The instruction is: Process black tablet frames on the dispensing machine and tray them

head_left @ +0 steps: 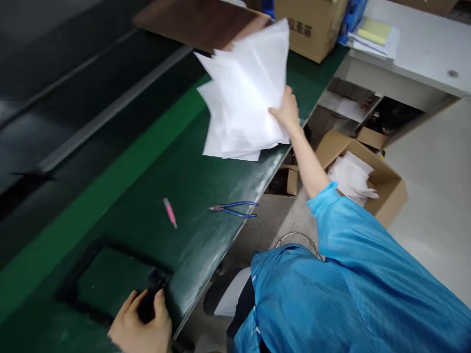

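Observation:
My right hand point(287, 113) reaches far forward and grips the near right side of a stack of thin white sheets point(246, 93). Its thumb lies on top, while most of its fingers are behind the sheets, which fan out unevenly over the green bench. At the lower left, my left hand point(143, 318) curls its thumb and fingers round the corner of a black rectangular frame point(86, 264), blurred by motion. Between the two hands lie blue-handled pliers point(235, 208) and a small pink-and-white pen-like tool point(170, 213).
The green bench point(198, 235) runs diagonally, its edge beside my body. A brown board point(198, 22) and a cardboard box point(312, 29) stand at the far end. On the floor at right, an open carton point(392, 196) holds white sheets. A white desk point(423, 54) is beyond.

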A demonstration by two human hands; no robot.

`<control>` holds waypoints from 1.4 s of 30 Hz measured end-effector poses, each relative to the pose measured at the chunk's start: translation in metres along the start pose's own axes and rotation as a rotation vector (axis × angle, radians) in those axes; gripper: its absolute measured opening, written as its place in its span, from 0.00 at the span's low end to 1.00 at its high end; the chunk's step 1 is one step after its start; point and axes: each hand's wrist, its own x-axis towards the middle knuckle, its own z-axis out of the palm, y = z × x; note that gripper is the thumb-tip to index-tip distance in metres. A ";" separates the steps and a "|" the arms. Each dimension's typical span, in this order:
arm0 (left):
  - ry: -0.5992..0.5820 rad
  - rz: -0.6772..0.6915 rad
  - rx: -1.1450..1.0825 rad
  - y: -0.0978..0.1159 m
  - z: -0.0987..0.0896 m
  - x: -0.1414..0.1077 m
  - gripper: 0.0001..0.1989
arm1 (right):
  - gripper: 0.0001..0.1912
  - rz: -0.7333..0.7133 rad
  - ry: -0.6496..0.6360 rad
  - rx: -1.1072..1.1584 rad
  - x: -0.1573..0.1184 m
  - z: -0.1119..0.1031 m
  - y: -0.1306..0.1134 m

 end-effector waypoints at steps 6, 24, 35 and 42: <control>0.009 -0.003 0.022 0.026 0.005 -0.012 0.25 | 0.65 0.231 0.237 0.112 -0.014 -0.023 -0.027; 0.087 -0.074 -0.061 0.063 0.034 -0.010 0.16 | 0.19 -1.571 0.305 0.652 -0.144 -0.176 -0.559; 0.176 -0.065 0.000 0.056 0.071 -0.015 0.18 | 0.43 -1.423 0.098 0.062 -0.151 -0.216 -0.842; 0.203 -0.070 0.004 0.065 0.065 -0.009 0.19 | 0.52 -1.385 0.064 -0.165 -0.146 -0.221 -0.847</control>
